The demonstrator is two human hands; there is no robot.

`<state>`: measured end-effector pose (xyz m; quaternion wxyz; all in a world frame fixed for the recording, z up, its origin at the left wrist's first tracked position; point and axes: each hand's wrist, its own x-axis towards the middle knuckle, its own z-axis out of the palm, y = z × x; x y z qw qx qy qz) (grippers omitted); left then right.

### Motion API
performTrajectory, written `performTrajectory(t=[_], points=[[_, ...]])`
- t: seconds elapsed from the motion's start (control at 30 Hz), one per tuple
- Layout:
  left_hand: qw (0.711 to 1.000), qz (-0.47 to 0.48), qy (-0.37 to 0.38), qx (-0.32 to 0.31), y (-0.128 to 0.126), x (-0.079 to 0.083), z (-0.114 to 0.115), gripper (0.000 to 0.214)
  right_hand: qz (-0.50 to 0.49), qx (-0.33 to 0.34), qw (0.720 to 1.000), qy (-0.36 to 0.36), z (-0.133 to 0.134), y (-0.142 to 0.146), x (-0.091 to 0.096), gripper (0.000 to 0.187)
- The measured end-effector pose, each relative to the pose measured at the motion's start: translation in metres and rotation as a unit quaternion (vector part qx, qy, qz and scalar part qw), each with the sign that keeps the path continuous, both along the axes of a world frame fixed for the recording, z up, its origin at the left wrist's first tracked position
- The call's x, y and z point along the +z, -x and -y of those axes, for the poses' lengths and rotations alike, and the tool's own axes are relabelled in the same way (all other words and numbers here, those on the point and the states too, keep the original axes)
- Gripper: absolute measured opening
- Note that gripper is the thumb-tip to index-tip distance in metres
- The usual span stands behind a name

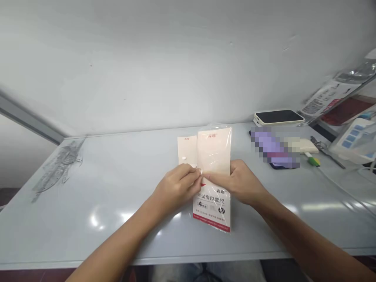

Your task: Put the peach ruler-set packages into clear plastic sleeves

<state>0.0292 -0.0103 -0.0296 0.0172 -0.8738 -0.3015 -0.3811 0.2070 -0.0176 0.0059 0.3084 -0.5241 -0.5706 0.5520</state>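
Observation:
A clear plastic packet (212, 207) with a cream printed card and a red-edged label lies on the table under my hands. Its printed text reads as an exam ruler set. A cream flap (187, 150) of the packet stands folded open to the left, with a small white round sticker on it. My left hand (176, 188) pinches a small white tab (198, 170) at the packet's opening. My right hand (238, 182) grips the packet's right side, its forefinger reaching towards that tab.
A pale grey table (111, 172) runs against a white wall. At the back right lie a phone (277, 116), a pixelated purple item (273, 149), scissors (324, 150) and a white box (354, 141). A printed plastic bag (329, 96) leans behind them.

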Motion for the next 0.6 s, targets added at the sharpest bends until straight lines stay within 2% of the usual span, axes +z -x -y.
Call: performTrajectory(t=[0.17, 0.3, 0.5, 0.6], points=[[0.999, 0.0, -0.041, 0.018, -0.0019, -0.0091, 0.0018, 0.016, -0.02, -0.011, 0.999, -0.023, 0.0003, -0.0005, -0.0008, 0.016], [0.996, 0.0, -0.085, 0.033, -0.0035, -0.0077, 0.0019, 0.016, -0.01, -0.053, 0.998, -0.028, 0.0021, 0.0022, -0.0021, 0.017], [0.992, 0.022, -0.121, 0.016, -0.0014, -0.0055, -0.0002, 0.024, -0.019, -0.087, 0.996, -0.026, 0.005, 0.0048, -0.0005, 0.017], [0.991, 0.032, -0.126, 0.009, 0.0003, -0.0074, -0.001, 0.028, -0.045, -0.075, 0.995, -0.037, 0.0059, 0.004, 0.0006, 0.015]])
